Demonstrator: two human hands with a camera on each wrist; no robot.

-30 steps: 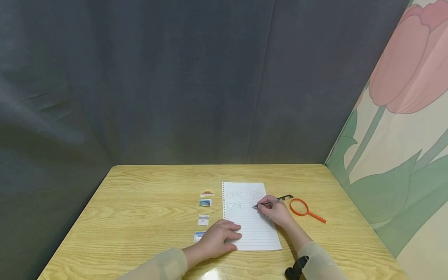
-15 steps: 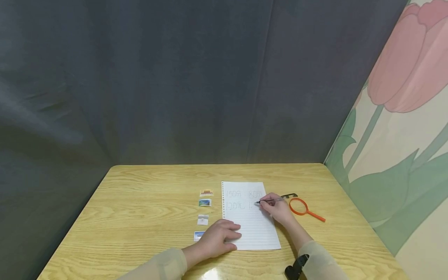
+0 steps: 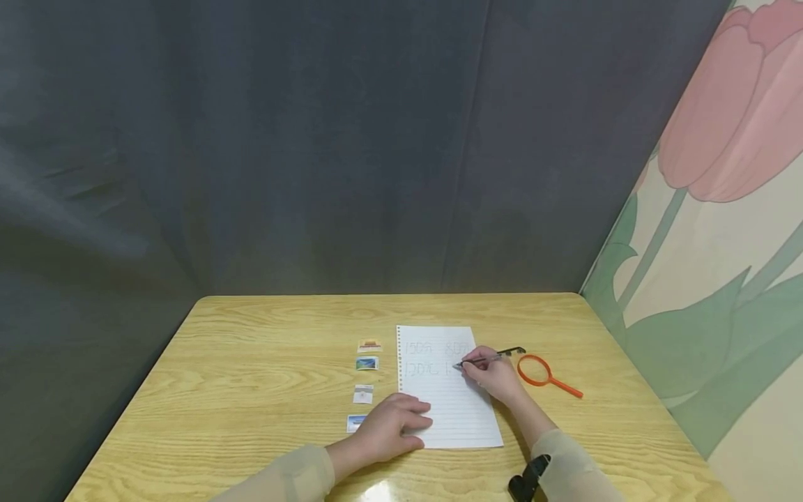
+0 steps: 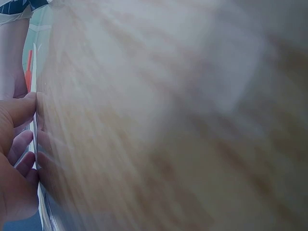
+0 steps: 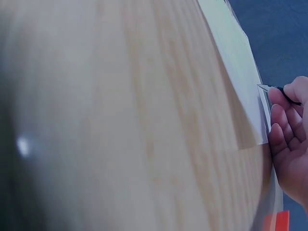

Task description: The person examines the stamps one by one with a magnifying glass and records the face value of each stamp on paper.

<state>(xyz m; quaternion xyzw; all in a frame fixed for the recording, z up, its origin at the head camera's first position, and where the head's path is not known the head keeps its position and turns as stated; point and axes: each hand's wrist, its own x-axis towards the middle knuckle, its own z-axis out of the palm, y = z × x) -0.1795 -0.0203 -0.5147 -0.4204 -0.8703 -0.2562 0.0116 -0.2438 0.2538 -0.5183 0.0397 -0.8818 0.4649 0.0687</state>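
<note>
My right hand [image 3: 498, 380] pinches a black-and-clear pen [image 3: 512, 351], its tip at the paper's second written row. Seen from the right wrist, the pen [image 5: 290, 99] sits between thumb and forefinger, the other fingers curled beneath. The lined sheet of paper [image 3: 452, 418], with holes down its left edge, bears handwritten figures like "150" and "80", with "120" below. On its lower left my left hand [image 3: 392, 425] rests, fingers spread. Beside that hand lie small stamp-like pictures: a blue one [image 3: 355, 422] partly hidden by it, a grey-white one [image 3: 363, 394], a green-blue one [image 3: 366, 363] and a yellow one [image 3: 370, 346].
An orange magnifying glass [image 3: 566, 388] lies right of the paper, near my right wrist. The wooden table [image 3: 251, 376] ends at a dark curtain [image 3: 326, 174] behind. A wall painted with tulips [image 3: 709, 307] borders the right side.
The pen moves slightly right, then back left, and a small mark now follows the stroke at the second row's right. My left hand stays on the paper.
</note>
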